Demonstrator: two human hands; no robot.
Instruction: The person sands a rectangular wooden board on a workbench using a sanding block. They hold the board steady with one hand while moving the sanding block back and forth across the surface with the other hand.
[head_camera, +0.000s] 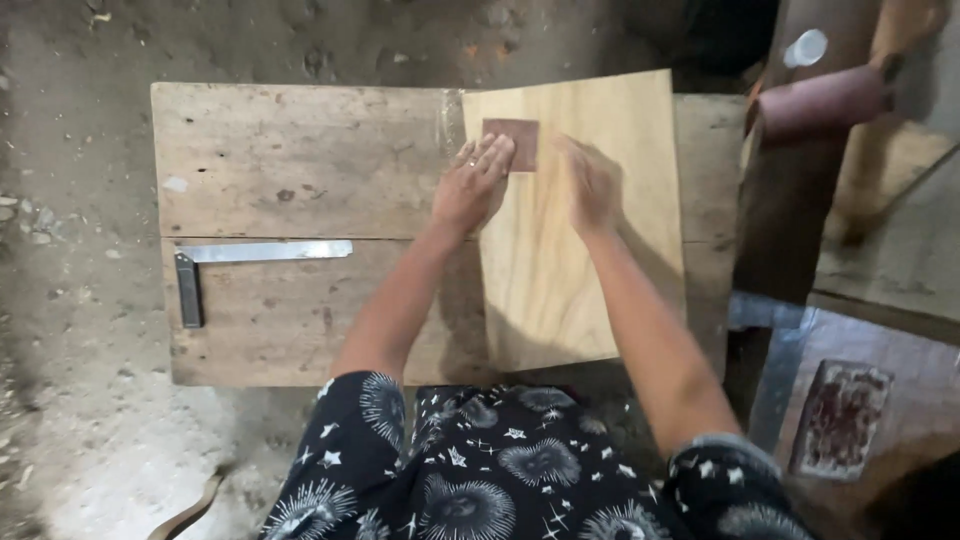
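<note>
A pale plywood board (575, 270) lies on a low weathered plank table (290, 170). A small reddish-brown sandpaper square (512, 143) rests near the board's far left corner. My left hand (472, 182) lies flat, its fingertips pressing on the sandpaper's near edge. My right hand (592, 187) rests palm down on the board just right of the sandpaper, holding nothing.
A metal try square (240, 258) lies on the table's left part. A roll of reddish sandpaper (825, 100) sits on dark timber at the right. A worn brick-like block (840, 417) lies at the lower right. Dusty concrete floor surrounds the table.
</note>
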